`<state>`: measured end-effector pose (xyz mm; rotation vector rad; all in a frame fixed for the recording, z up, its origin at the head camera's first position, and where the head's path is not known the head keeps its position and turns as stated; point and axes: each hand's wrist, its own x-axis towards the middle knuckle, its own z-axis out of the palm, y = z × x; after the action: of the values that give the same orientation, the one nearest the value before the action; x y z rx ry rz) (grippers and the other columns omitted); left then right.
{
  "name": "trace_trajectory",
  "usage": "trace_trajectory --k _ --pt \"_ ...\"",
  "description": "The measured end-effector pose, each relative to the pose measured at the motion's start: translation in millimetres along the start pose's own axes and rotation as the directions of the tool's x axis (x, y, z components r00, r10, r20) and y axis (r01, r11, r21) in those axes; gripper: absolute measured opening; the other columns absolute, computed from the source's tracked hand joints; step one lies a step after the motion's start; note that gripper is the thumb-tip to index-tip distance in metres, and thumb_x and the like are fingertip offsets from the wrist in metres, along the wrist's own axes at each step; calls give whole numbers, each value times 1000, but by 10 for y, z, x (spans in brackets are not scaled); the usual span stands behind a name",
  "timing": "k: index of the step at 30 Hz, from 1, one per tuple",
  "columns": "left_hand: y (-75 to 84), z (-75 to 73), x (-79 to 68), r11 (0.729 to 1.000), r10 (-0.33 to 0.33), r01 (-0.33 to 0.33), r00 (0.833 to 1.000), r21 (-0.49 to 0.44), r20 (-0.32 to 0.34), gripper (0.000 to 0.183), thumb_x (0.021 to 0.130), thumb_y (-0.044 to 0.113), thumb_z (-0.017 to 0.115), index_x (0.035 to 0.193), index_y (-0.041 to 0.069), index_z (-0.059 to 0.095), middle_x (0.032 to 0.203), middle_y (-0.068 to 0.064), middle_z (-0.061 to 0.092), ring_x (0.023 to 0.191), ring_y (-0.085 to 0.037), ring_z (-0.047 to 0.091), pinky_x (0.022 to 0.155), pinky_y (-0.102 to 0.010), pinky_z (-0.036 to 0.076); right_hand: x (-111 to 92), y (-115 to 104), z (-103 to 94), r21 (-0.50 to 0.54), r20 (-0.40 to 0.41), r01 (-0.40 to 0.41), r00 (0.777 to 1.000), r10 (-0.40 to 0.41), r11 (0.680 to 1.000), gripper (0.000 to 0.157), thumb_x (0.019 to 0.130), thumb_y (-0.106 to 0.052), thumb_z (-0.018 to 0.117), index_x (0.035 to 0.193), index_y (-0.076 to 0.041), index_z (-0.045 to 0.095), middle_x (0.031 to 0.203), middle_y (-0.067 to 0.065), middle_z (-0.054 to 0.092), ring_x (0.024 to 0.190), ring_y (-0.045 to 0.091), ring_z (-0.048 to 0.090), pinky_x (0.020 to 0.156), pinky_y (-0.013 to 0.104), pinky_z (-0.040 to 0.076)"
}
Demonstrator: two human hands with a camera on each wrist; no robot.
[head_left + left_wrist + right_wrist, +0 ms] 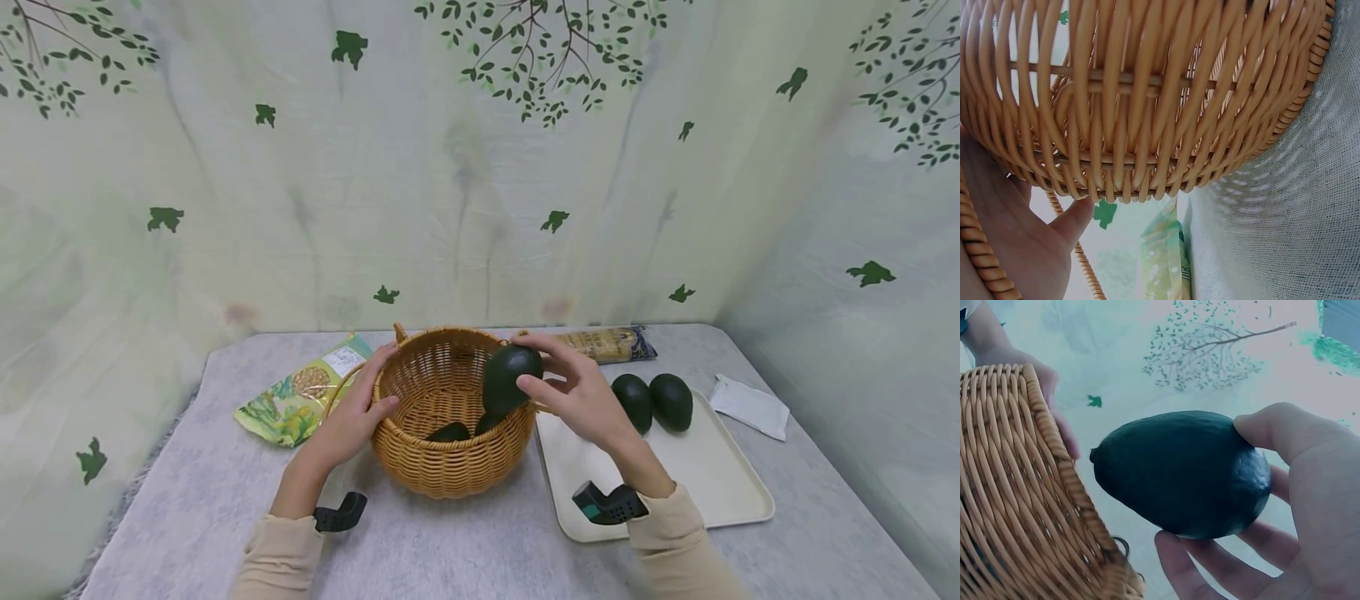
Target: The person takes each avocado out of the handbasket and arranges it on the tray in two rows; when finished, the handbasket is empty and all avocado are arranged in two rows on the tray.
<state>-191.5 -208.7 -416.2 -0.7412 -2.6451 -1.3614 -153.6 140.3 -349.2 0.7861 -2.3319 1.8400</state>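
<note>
A dark green avocado (512,377) is pinched between the thumb and fingers of my right hand (576,390), over the right rim of a round wicker basket (450,467). In the right wrist view the avocado (1179,475) lies sideways, its stem end towards the basket (1016,469). My left hand (360,417) grips the basket's left rim; the left wrist view has its thumb (1075,219) against the rim. Inside the basket sits another avocado (448,432), and part of a further dark one (487,422) shows below the held one.
Two avocados (632,402) (672,402) lie on a cream tray (720,500) at the right. A green and yellow bag (300,392) lies left of the basket. Behind are a long golden packet (611,344) and, far right, a white packet (750,406).
</note>
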Motion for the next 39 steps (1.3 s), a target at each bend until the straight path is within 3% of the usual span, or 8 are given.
trace_trajectory --k 4,7,16,20,28,32,39 --pt "6 5 2 1000 -7 7 1000 -4 3 69 108 36 50 166 18 17 172 -14 11 156 -44 15 117 -70 27 -70 17 -107 16 17 -55 998 55 998 50 99 -18 71 147 -17 57 147 10 53 124 36 65 82 49 63" --pt "10 6 2 1000 -14 14 1000 -4 2 69 108 36 50 166 18 16 172 -14 11 157 -44 15 117 -69 27 -118 34 -179 3 16 -59 998 59 998 51 99 -17 70 148 -15 56 147 10 54 122 32 66 81 47 63" --pt "-12 17 4 1000 -8 8 1000 -6 2 69 108 36 50 165 18 17 173 -13 12 157 -44 15 117 -70 28 -292 88 -363 -111 -30 -27 999 24 993 49 98 -13 71 145 -16 59 143 9 60 116 14 68 79 43 63" --pt "-21 17 6 1000 -1 1 1000 -8 2 68 108 37 50 165 19 18 173 -13 12 157 -44 15 117 -69 28 -361 94 -421 -173 -29 -10 1000 5 985 50 98 -12 71 146 -15 58 146 10 58 117 12 68 84 34 61" --pt "14 -53 107 1000 14 -14 1000 11 -10 70 108 37 51 165 17 17 173 -12 11 157 -43 15 118 -70 26 -378 94 -511 -196 -15 33 999 -37 980 47 96 -6 72 140 -13 58 139 9 60 114 14 69 87 32 61" --pt "23 -77 142 1000 4 -4 1000 11 -1 71 108 40 50 166 18 15 173 -11 10 157 -42 14 118 -69 26 -433 106 -554 -191 -25 -12 1000 7 981 47 95 -7 74 139 -16 59 137 6 60 113 15 69 83 33 62" --pt "-21 1 46 999 -34 34 999 -10 12 72 107 42 51 166 21 16 173 -10 10 158 -41 14 118 -69 26 -663 216 -597 -222 -56 -146 989 137 964 48 96 -16 74 141 -18 59 143 13 56 119 38 66 82 33 61"
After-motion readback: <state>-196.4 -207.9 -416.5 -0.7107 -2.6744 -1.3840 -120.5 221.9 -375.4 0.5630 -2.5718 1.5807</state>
